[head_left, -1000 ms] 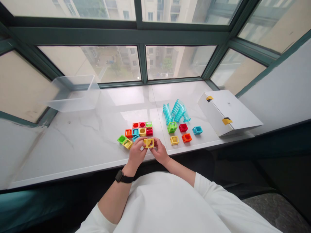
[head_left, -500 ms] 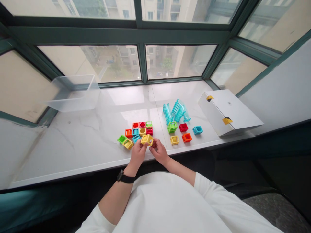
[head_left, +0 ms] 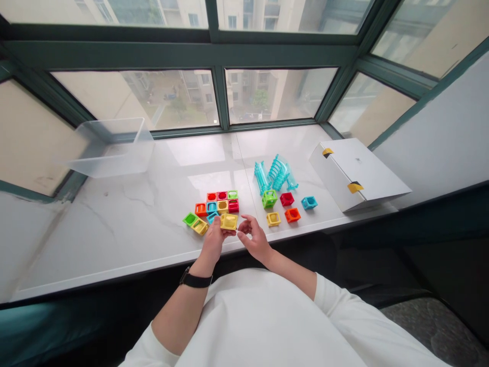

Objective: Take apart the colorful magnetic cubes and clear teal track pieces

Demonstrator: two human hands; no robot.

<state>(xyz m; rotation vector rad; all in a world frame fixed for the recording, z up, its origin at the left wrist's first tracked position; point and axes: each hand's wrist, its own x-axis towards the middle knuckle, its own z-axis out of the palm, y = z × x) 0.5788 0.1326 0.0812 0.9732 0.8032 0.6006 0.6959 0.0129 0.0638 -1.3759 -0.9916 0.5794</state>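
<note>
My left hand [head_left: 212, 240] grips a yellow open cube block [head_left: 228, 221] just in front of a joined cluster of coloured blocks [head_left: 221, 201]. My right hand [head_left: 253, 236] is off the block, just right of it, its fingers loosely apart and curled with nothing in them. A green block [head_left: 190, 219] and a yellow block [head_left: 200, 227] lie joined to the left of my left hand. Loose blocks lie to the right: green [head_left: 269, 198], red [head_left: 287, 199], blue [head_left: 309, 202], yellow [head_left: 273, 219], orange [head_left: 292, 215].
Turquoise track pieces [head_left: 273, 174] lie behind the loose blocks. A white cardboard box [head_left: 355, 173] sits at the right of the marble sill. A clear plastic bin [head_left: 110, 146] stands at the back left by the window.
My right hand has let go of the yellow block and opened. My left hand has moved the block slightly forward towards the cluster and turned it.
</note>
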